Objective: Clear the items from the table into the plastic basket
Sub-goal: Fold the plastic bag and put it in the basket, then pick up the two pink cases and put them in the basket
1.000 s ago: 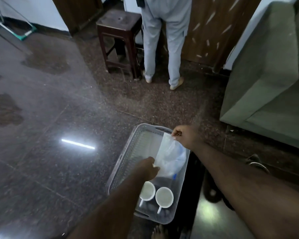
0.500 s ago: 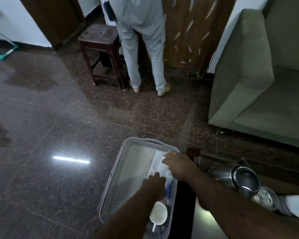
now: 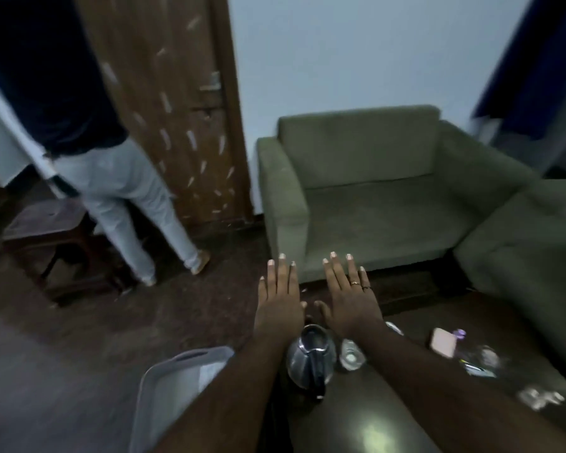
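Note:
Both my hands are stretched out flat, backs up, fingers spread and empty: my left hand [image 3: 279, 300] and my right hand [image 3: 348, 297], held above the far end of the dark table [image 3: 366, 420]. Just under them stands a steel kettle [image 3: 311, 358] with a black handle, and beside it a clear glass [image 3: 350, 354]. Further right on the table lie a pink case [image 3: 443, 342], a clear plastic item [image 3: 481, 358] and another blurred clear thing [image 3: 539, 397]. The grey plastic basket [image 3: 164, 384] sits on the floor to the left, partly behind my left forearm.
A green armchair [image 3: 373, 204] stands just beyond the table, with a second green seat [image 3: 536, 243] to its right. A person in pale trousers [image 3: 125, 204] stands by a wooden door [image 3: 177, 109], next to a dark wooden stool [image 3: 46, 233].
My hands have let go of the clear bag in the basket and lifted up, spread flat. The view has swung up and to the right, bringing the table and armchair into sight.

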Demonstrator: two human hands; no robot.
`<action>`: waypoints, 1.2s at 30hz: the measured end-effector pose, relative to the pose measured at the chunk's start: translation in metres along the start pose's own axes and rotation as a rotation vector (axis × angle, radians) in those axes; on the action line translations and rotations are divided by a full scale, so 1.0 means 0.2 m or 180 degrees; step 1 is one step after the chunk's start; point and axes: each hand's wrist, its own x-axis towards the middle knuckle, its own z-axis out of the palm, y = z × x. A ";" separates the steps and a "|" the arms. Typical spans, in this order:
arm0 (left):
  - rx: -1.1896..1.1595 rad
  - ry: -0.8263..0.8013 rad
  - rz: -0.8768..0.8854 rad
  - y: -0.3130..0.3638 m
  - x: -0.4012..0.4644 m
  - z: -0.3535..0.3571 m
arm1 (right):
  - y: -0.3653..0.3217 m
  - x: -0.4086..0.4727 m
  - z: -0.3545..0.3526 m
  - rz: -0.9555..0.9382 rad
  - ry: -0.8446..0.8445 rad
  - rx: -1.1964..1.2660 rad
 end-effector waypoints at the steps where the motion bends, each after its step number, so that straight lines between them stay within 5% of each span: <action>1: 0.0012 0.0009 0.0074 0.07 0.02 -0.02 | 0.07 -0.03 -0.04 0.0089 0.0058 -0.0011; 13: 0.0136 0.0152 0.1386 1.25 -0.04 -0.11 | 1.06 -0.86 -0.40 0.1670 0.0356 -0.0126; 36: 0.0526 -0.0281 0.1291 2.10 -0.09 -0.02 | 2.02 -1.45 -0.32 0.2053 -0.0022 0.0069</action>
